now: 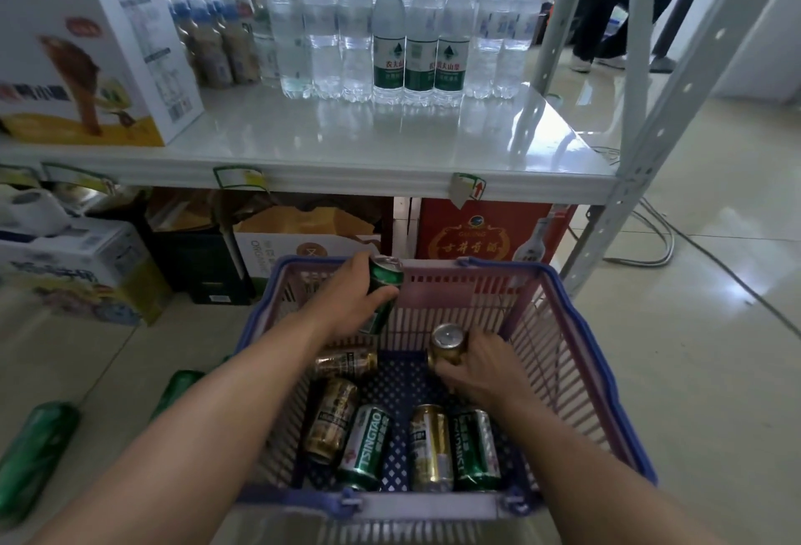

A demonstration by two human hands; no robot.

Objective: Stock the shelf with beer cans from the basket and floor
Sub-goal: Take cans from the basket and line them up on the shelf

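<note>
Left hand (353,299): fingers wrapped round a green can (383,280), held tilted above the far end of the basket (607,375), top end toward the shelf (346,137). Left forearm reaches in from the lower left, over the basket's near-left corner.

Right hand (481,364): fingers curled round a gold can (446,345), top facing up, low inside the basket near its right wall. Right forearm enters from the lower right.

Basket floor: five loose cans lying on their sides, three gold, two green, toward the near end.

Floor (693,349), left of the basket: two green cans (37,453) lying down.

Shelf front is bare and glossy; water bottles (390,33) stand in rows at the back, a carton (86,63) at the left. Boxes (472,236) sit beneath the shelf, behind the basket.
</note>
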